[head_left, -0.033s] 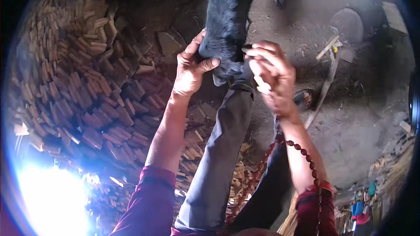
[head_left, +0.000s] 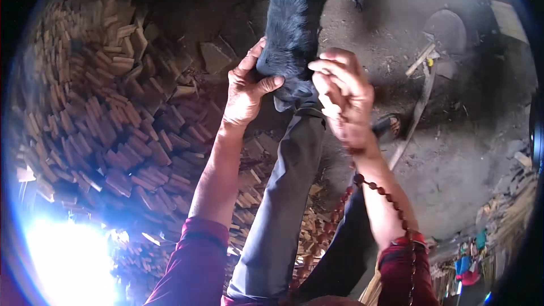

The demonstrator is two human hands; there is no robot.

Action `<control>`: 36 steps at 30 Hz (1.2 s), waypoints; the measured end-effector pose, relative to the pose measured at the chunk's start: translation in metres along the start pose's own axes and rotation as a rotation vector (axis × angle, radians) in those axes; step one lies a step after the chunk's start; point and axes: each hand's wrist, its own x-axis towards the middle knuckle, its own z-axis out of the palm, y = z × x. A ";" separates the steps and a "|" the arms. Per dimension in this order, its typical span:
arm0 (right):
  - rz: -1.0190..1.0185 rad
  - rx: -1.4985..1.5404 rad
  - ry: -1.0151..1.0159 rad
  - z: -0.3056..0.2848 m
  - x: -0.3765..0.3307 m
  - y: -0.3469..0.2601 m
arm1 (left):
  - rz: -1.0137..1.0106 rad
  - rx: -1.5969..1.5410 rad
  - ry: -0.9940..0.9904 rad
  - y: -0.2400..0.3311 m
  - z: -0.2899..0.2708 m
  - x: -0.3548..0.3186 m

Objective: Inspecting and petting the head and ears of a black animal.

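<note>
A black short-haired four-legged animal, its kind not certain, stands at the top middle with its head end toward me, against my grey-trousered leg. My left hand wraps round the left side of its head and neck, thumb on top and fingertips partly hidden behind the fur. Just right of the head, my right hand is raised with its fingers curled in. What it holds, if anything, is hidden and slightly blurred. A string of dark red beads hangs along my right forearm.
Split firewood lies heaped across the left side. On the dirt floor at right are a long stick, a round flat object and short wood pieces. A sandalled foot shows beyond my right wrist. Glaring light fills the lower left.
My right hand has shifted slightly left and up, closer to the animal's neck; a small dark thing at its fingertips no longer shows. My left hand keeps its hold on the animal.
</note>
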 end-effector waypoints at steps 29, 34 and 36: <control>-0.261 -0.613 -0.010 0.035 0.023 0.005 | 0.060 0.140 0.300 -0.006 0.036 -0.003; -0.274 -0.690 -0.014 0.036 0.023 -0.005 | 0.091 0.152 0.316 -0.013 0.041 -0.008; -0.279 -0.705 -0.035 0.034 0.024 -0.007 | 0.110 0.197 0.311 -0.013 0.044 -0.010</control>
